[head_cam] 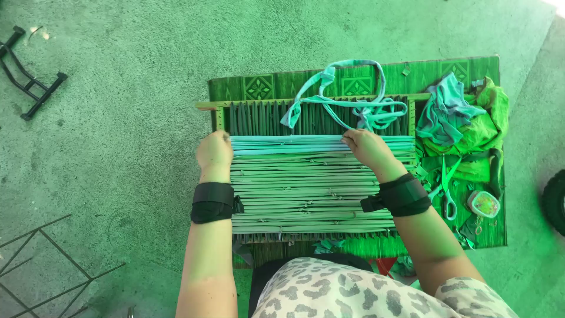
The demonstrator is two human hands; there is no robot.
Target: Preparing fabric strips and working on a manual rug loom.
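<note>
Head view: left grip point(214, 151) and right grip point(364, 145) pinching light woven strip point(288, 144) on loom frame point(219, 115); advise pressing evenly toward rows below.

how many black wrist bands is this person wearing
2: one black wrist band on the left wrist at the loom's left edge, the other on the right wrist over the woven strips.
</note>
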